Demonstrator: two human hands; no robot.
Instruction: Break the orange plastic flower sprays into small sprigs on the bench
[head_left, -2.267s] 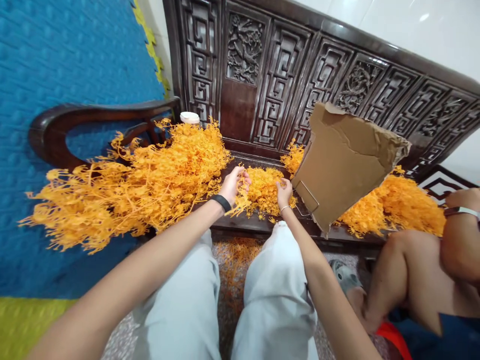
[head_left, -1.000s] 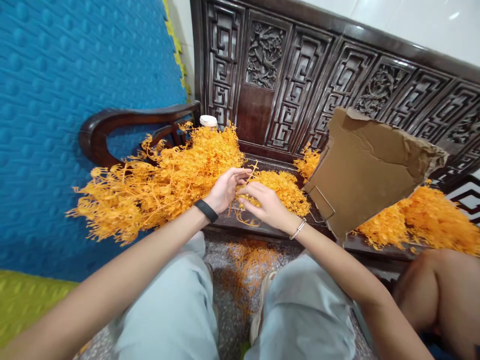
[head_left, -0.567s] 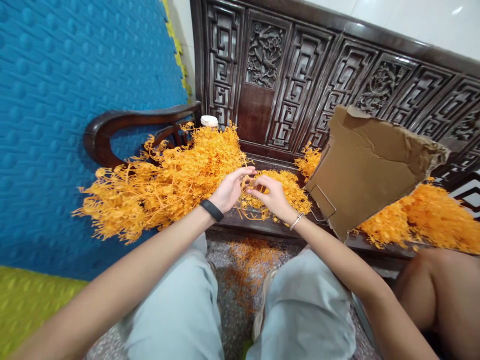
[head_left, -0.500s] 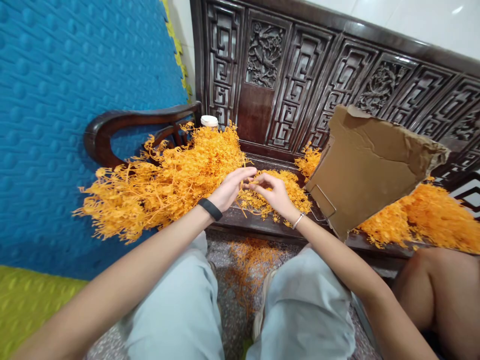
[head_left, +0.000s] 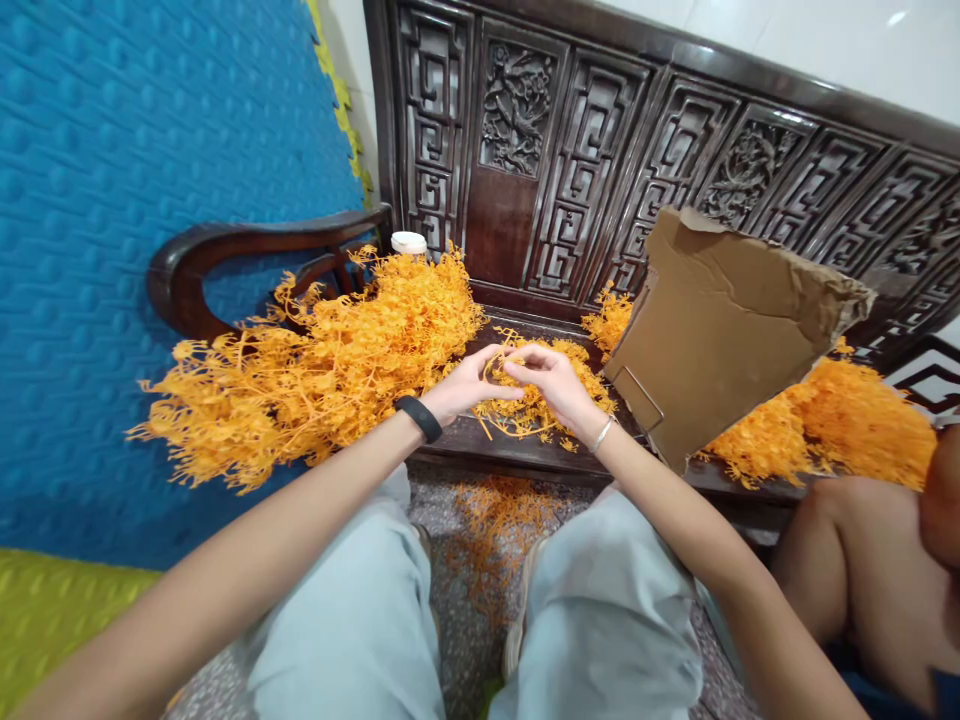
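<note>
My left hand (head_left: 466,388) is over the bench seat with its thumb stretched out, well apart from the fingers. Facing it, my right hand (head_left: 559,388) pinches a thin piece of an orange plastic sprig (head_left: 491,366) between thumb and fingers. The fingertips of both hands nearly meet; what lies right between them is partly hidden. Below and behind the hands spreads a loose heap of orange plastic sprigs (head_left: 564,358). A large bushy pile of orange sprigs (head_left: 330,360) lies left of my left hand.
On the right, a cardboard piece (head_left: 727,320) stands tilted on the dark wooden bench (head_left: 480,440), with more orange sprigs (head_left: 855,415) behind it. A white-lidded container (head_left: 409,243) is by the armrest (head_left: 176,280). Orange scraps (head_left: 502,530) litter the floor. Another person's bare leg (head_left: 847,570) is at right.
My left thumb has spread away from the fingers and now points right. The right hand stays pinched close by. The view has shifted slightly; more of the other person shows at the right.
</note>
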